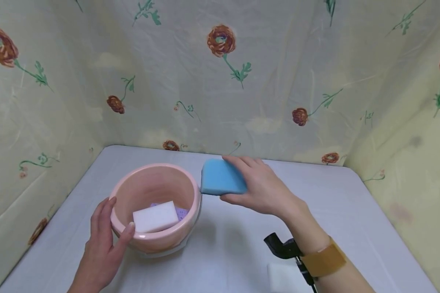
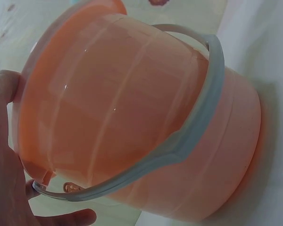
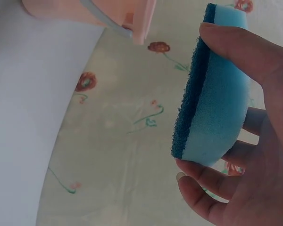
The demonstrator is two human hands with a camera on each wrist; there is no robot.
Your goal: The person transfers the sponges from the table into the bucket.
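**A:** ok going L to R, what's your left hand (image 1: 102,240) up to?

**B:** gripping the rim of the pink bucket (image 1: 154,244). Your thumb's over the near edge, fingertips on the rim's left side. Bucket's on the white table (image 1: 352,228), w/ its grey handle (image 2: 203,115) slung low round the outside.

**A:** k, & inside?

**B:** you've got a white block (image 1: 155,217) in there, overlapping a purple sponge (image 1: 182,213). Most of the purple one's hidden tbh, bits of it show behind & to the right.

**A:** and the blue sponge (image 1: 221,177)?

**B:** up in the air just right of the bucket, pinched btwn thumb & fingers of your right hand (image 1: 262,187). Rt wrist view shows a gap btwn it and the bucket, plus a dark blue layer (image 3: 191,94) on one face. So your hands are apart, each on its own thing.

**A:** anything further R?

**B:** black device (image 1: 284,248) at your right wrist, a whitish thing (image 1: 283,280) on the table below it, cut off by the frame so idk what it is, then a tan band (image 1: 324,258) round your wrist. Flowery cloth (image 1: 267,53) hangs behind everything, L side to R.
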